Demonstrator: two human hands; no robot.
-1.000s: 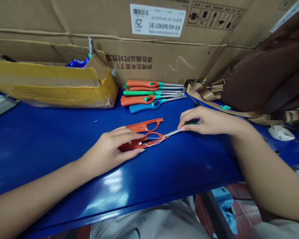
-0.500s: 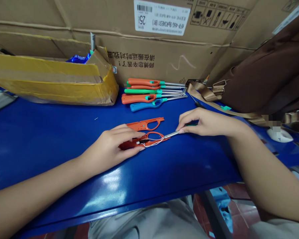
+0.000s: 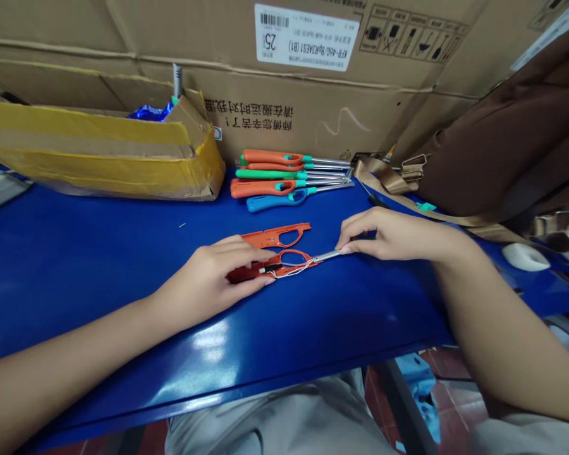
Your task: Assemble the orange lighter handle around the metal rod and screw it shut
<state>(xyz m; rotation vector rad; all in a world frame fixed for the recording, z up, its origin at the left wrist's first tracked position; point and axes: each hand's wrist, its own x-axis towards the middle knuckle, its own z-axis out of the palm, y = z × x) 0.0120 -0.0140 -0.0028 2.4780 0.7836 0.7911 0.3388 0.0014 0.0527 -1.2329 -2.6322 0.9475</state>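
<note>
Left hand (image 3: pixel 213 281) pins the open orange plastic lighter half-shell (image 3: pixel 270 266) flat on the glossy blue bench (image 3: pixel 99 265), grip clenched over its handle end, white wires and trigger loop sticking out right of the fingers. Right hand (image 3: pixel 389 235) pinches the thin metal nozzle tube (image 3: pixel 326 256) at the shell's front end. Just behind lies the loose matching orange cover half (image 3: pixel 275 236); further back, a stack of assembled orange, green and blue stick lighters (image 3: pixel 284 180) beside a yellow-taped cardboard box (image 3: pixel 99 155).

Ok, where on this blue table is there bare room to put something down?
Bare blue tabletop lies left of the left hand, in front of the yellow-taped cardboard box, and along the near edge below both hands. It is crowded around the open orange lighter shell, the right hand, and the row of coloured stick lighters.
</note>
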